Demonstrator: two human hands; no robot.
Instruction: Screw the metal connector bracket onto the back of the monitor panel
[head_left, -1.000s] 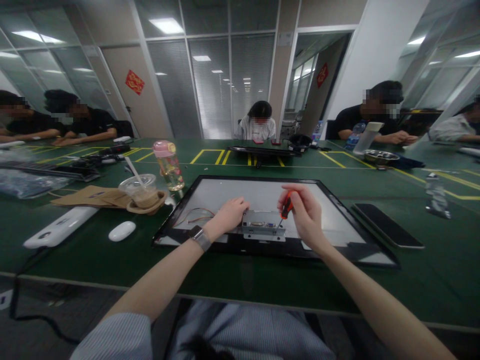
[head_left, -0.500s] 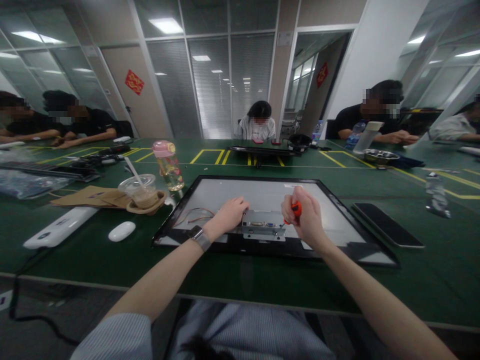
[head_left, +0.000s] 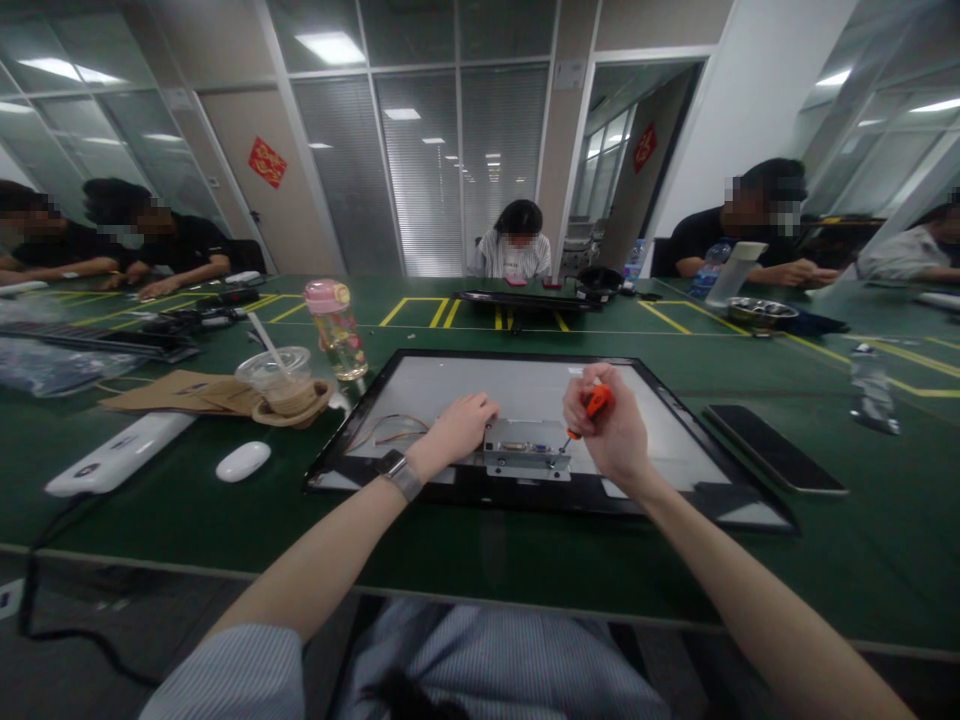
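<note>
A flat display panel (head_left: 517,390) with a black frame lies on the green table. Near its front edge stands a metal bracket (head_left: 525,462) with connector ports. My right hand (head_left: 611,425) is wrapped round an orange screwdriver (head_left: 599,402), whose tip meets the right part of the bracket. My left hand (head_left: 461,425), below a wrist with a watch (head_left: 401,474), rests on the bracket's left end; its fingertips are partly hidden behind the metal. Thin wires (head_left: 397,432) lie on the panel left of that hand.
Left of the panel are a pink-lidded bottle (head_left: 337,330), a plastic cup (head_left: 281,380), a white mouse (head_left: 243,461) and a white power strip (head_left: 120,455). A black phone (head_left: 772,448) lies to the right. Several people sit across the table.
My right hand has turned, and the orange handle is tilted differently and shows more. My left hand has stayed in place.
</note>
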